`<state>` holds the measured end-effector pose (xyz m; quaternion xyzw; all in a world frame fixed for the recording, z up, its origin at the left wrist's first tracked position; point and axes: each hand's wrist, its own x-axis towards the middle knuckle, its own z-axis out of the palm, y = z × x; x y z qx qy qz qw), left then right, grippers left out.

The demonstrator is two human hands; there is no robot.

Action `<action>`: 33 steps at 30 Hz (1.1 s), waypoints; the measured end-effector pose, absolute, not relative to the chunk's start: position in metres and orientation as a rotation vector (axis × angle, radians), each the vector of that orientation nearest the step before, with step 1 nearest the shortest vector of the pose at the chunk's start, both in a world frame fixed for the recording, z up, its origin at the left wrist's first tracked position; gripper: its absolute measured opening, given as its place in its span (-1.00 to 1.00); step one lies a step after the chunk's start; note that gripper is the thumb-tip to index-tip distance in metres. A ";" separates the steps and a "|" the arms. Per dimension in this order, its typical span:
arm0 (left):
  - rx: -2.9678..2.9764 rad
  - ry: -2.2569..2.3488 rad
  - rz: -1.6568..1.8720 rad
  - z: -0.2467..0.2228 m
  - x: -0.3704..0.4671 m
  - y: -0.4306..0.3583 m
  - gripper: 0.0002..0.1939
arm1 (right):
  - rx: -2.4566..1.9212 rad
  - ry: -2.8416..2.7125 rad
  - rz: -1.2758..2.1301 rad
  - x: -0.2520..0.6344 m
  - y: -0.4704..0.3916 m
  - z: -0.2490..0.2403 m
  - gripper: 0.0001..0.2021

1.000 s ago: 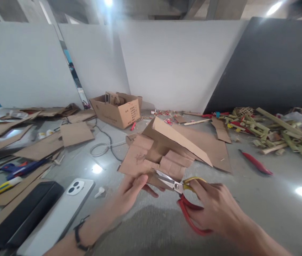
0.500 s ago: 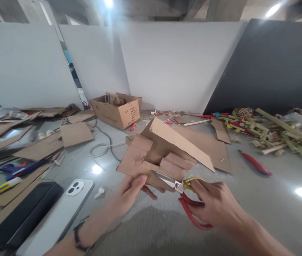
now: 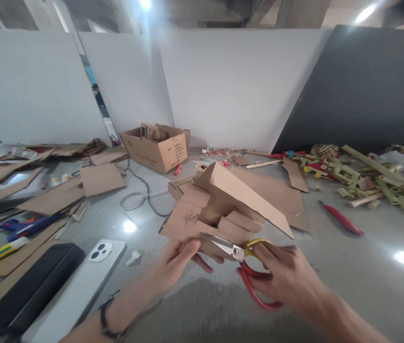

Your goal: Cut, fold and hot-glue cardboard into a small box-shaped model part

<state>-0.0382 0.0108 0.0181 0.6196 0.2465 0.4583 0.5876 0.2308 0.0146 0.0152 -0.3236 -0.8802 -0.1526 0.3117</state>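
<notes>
My left hand (image 3: 180,259) grips the near edge of a folded piece of cardboard (image 3: 183,214), thumb on top and fingers underneath. One long flap of that cardboard slants up and away to the right. In my right hand (image 3: 287,271) is a pair of scissors (image 3: 235,251) with one yellow and one red handle, my fingers through the loops. Their blades point left and lie at the cardboard's near edge, just right of my left thumb. The blade tips are partly hidden by the cardboard.
A cardboard box (image 3: 155,150) stands at the back. On the left lie cardboard sheets (image 3: 102,180), a blue glue gun (image 3: 30,226), a white phone (image 3: 80,290), a black case (image 3: 30,290) and an earbud (image 3: 133,257). Rightward are a red knife (image 3: 340,218) and bamboo pieces (image 3: 383,181).
The cardboard has shifted slightly right and toward me, and my left hand has moved a little with it. The scissors stay at its near edge, their handles slightly left of before.
</notes>
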 end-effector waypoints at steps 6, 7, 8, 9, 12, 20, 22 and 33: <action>1.417 0.588 1.025 0.021 -0.042 0.012 -0.58 | -0.848 -2.316 -0.412 0.231 0.017 0.018 -0.84; 1.407 0.593 1.021 0.023 -0.044 0.013 -0.60 | -0.853 -2.318 -0.405 0.232 0.017 0.018 -0.85; 1.401 0.599 1.023 0.025 -0.046 0.014 -0.61 | -0.857 -2.319 -0.405 0.232 0.017 0.019 -0.86; 1.396 0.606 1.030 0.026 -0.049 0.015 -0.61 | -0.859 -2.323 -0.411 0.232 0.018 0.019 -0.86; 1.386 0.629 1.085 0.030 -0.054 0.016 -0.58 | -0.864 -2.341 -0.438 0.234 0.018 0.020 -0.86; 1.338 0.637 1.082 0.025 -0.049 0.013 -0.54 | -0.906 -2.376 -0.314 0.233 0.017 0.020 -0.88; 1.341 0.635 1.055 0.027 -0.047 0.013 -0.54 | -0.905 -2.368 -0.296 0.232 0.016 0.022 -0.87; 1.265 0.680 1.038 0.028 -0.039 0.010 -0.46 | -0.883 -2.349 -0.325 0.232 0.020 0.021 -0.85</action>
